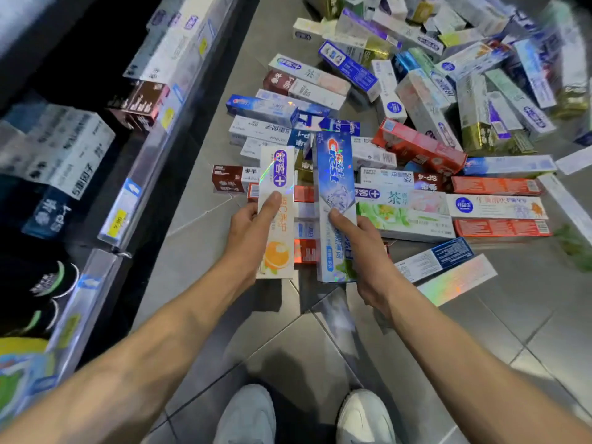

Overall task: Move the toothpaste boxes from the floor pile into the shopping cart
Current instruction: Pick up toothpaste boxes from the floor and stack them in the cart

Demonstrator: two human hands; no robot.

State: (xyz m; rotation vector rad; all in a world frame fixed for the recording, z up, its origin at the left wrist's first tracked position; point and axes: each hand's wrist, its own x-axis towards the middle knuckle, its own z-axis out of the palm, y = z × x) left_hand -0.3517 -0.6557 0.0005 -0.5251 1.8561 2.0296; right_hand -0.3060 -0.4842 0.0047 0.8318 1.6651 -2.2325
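Note:
My left hand (253,232) grips a white toothpaste box with an orange fruit picture (278,174), its thumb lying across the front face. My right hand (362,251) grips a blue Crest box (334,168) the same way. Both boxes are held lengthwise, lifted just above the near edge of the floor pile (416,123), a wide spread of several toothpaste boxes in white, blue, red and gold on the grey tiles. No shopping cart is in view.
A store shelf (150,129) with boxed goods and yellow price tags runs along the left. Bare grey floor tiles (288,341) lie between my white shoes (250,415) and the pile. A holographic box (458,280) lies loose at the right.

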